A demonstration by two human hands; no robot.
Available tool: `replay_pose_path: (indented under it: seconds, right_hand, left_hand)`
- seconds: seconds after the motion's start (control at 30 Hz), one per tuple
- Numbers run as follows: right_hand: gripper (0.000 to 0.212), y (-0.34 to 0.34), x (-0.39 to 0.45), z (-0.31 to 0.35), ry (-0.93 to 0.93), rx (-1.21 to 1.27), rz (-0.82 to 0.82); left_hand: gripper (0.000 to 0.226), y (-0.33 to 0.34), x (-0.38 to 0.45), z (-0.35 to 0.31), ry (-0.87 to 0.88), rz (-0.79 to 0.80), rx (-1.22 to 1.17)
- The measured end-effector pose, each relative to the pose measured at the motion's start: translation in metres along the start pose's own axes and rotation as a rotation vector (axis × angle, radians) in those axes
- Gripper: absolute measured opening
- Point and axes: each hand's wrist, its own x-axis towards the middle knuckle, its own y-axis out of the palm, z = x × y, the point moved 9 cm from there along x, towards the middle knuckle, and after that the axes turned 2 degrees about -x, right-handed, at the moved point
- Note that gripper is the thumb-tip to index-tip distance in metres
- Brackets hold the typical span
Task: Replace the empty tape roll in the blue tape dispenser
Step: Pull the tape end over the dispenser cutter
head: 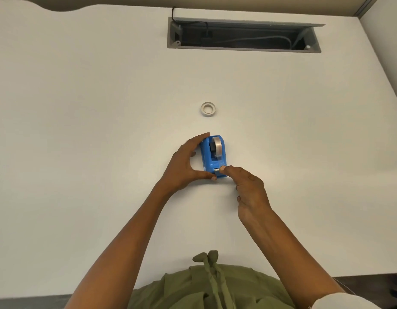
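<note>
The blue tape dispenser [209,156] stands on the white desk [81,130], with a tape roll [218,148] seated in its well. My left hand [185,162] clasps it from the left, fingertips on its far end and thumb at its near end. My right hand [248,188] presses thumb and forefinger onto the tape end at the metal cutter [218,170]. A thin whitish ring, an empty core [208,109], lies flat on the desk beyond the dispenser.
An open grey cable tray [244,35] with dark cables is set into the desk at the back. The desk's right edge runs diagonally at the right. My green garment [210,286] shows at the near edge.
</note>
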Motion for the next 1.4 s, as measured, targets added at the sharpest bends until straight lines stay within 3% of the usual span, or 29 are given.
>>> replay_pose_path:
  seconds: [0.2,0.27,0.4,0.63,0.9,1.4]
  right_hand:
    - [0.019,-0.004,0.003,-0.012,0.071,0.053,0.013]
    - [0.007,-0.001,0.003,-0.015,0.142,0.136,0.072]
    - [0.005,0.003,0.002,-0.014,0.261,0.243,0.193]
    - [0.010,0.008,-0.001,-0.022,0.376,0.178,0.252]
    - [0.007,0.010,0.003,-0.031,0.348,0.099,0.264]
    - [0.008,0.022,0.003,-0.030,0.296,0.252,0.358]
  left_hand:
    - [0.096,0.000,-0.001,-0.001,0.003,0.000,0.005]
    - [0.096,-0.001,-0.001,-0.002,0.000,0.003,0.005]
    - [0.095,-0.001,-0.001,-0.002,-0.001,0.008,0.014]
    - [0.095,-0.001,-0.001,-0.001,-0.028,0.015,0.015]
    - [0.094,-0.001,-0.001,-0.001,-0.041,0.019,0.028]
    - [0.090,0.000,-0.001,-0.004,-0.018,0.029,0.038]
